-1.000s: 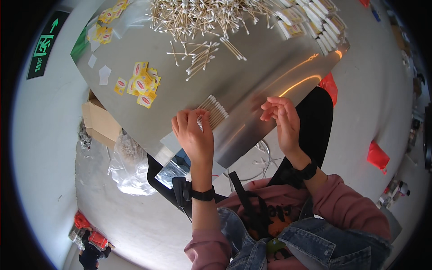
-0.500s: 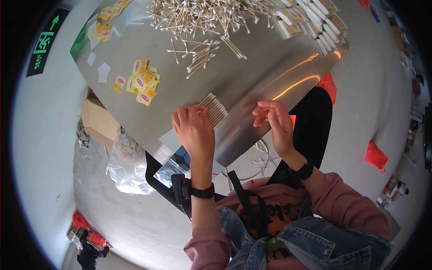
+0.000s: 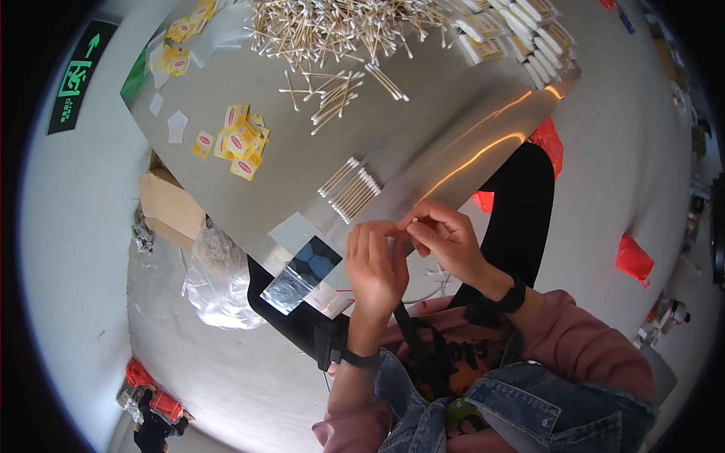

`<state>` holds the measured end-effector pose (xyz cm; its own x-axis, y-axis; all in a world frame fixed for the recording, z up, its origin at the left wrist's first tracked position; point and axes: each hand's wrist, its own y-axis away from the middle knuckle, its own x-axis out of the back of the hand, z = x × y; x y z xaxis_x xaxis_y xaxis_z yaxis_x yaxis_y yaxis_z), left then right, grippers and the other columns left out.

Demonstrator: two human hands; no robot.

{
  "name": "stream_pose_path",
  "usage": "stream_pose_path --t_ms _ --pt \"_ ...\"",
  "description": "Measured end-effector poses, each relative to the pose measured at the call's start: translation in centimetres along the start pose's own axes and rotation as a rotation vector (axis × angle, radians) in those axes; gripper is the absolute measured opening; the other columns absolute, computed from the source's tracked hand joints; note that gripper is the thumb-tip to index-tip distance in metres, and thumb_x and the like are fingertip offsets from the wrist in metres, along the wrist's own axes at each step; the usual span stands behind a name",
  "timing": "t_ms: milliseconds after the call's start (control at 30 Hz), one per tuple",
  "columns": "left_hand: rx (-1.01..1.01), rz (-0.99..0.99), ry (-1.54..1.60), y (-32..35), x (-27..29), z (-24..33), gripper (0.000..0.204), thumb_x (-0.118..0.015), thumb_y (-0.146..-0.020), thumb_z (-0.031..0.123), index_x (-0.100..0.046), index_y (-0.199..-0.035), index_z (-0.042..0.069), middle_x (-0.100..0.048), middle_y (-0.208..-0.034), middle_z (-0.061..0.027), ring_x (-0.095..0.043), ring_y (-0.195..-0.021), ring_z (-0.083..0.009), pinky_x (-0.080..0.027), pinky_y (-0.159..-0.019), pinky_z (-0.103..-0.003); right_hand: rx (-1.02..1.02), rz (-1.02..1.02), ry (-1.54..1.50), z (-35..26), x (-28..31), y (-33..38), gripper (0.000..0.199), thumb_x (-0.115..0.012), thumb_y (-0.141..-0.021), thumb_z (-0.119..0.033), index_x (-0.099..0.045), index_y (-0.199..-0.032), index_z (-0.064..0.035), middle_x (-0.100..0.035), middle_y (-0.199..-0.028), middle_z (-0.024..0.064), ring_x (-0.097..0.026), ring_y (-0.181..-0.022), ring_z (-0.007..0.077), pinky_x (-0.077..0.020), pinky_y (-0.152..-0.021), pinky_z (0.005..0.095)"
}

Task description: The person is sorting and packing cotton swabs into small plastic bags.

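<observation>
My left hand (image 3: 376,263) and my right hand (image 3: 447,240) meet fingertip to fingertip over the near table edge. A small white tip of a cotton swab (image 3: 414,220) shows between my right thumb and forefinger; its stick is hidden. My left fingers are curled in beside it, and what they hold, if anything, is covered. Just beyond my hands lies a row of cotton swabs (image 3: 355,198) side by side, with a gap near its left end. A large heap of loose swabs (image 3: 340,30) covers the far side, with several strays (image 3: 332,98) in front.
Yellow printed cards (image 3: 240,142) are piled on the left of the metal table (image 3: 279,189). Wrapped swab packs (image 3: 529,41) are stacked far right. A phone-like panel with a blue pattern (image 3: 306,268) lies at the near left edge. A cardboard box (image 3: 170,204) and clear plastic bag (image 3: 219,279) stand beside the table.
My left hand has left the swab row and moved right and nearer to me. My right hand has come in to meet it, its fingers closing. The row is now uncovered.
</observation>
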<state>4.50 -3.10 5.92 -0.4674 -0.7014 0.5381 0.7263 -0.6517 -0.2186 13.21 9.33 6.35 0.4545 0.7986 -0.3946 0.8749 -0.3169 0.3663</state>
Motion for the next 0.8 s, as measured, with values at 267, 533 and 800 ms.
stream_pose_path --t_ms 267,533,800 --pt "0.096 0.198 -0.357 -3.4 1.7 -5.7 0.012 -0.073 -0.08 0.005 -0.064 -0.088 0.007 -0.061 -0.088 -0.007 -0.057 -0.084 -0.0289 -0.045 -0.077 -0.04 0.438 0.666 0.395 -7.5 9.2 3.5 0.014 -0.058 -0.099 -0.009 -0.067 -0.103 0.0008 -0.067 -0.088 0.0036 -0.046 -0.06 0.004 -0.0379 -0.056 0.0205" --pt "0.012 0.123 -0.467 -5.1 1.3 -7.4 0.01 -0.074 -0.08 0.011 -0.064 -0.083 0.009 -0.057 -0.085 -0.0046 -0.056 -0.084 -0.0268 -0.045 -0.076 -0.04 0.159 1.054 0.539 -9.1 18.4 6.4 0.038 -0.064 -0.094 -0.013 -0.056 -0.129 -0.0007 -0.062 -0.081 0.0002 -0.048 -0.062 0.0052 -0.0369 -0.059 0.0205" --pt "0.032 0.08 -0.481 -4.7 2.5 -7.3 0.01 -0.07 -0.082 0.007 -0.061 -0.086 0.007 -0.057 -0.088 -0.0072 -0.055 -0.086 -0.0289 -0.044 -0.078 -0.041 0.321 0.709 0.458 -6.3 10.9 0.6 0.04 -0.065 -0.094 -0.01 -0.051 -0.132 -0.0062 -0.062 -0.099 0.0025 -0.054 -0.069 0.0058 -0.0411 -0.058 0.0199"
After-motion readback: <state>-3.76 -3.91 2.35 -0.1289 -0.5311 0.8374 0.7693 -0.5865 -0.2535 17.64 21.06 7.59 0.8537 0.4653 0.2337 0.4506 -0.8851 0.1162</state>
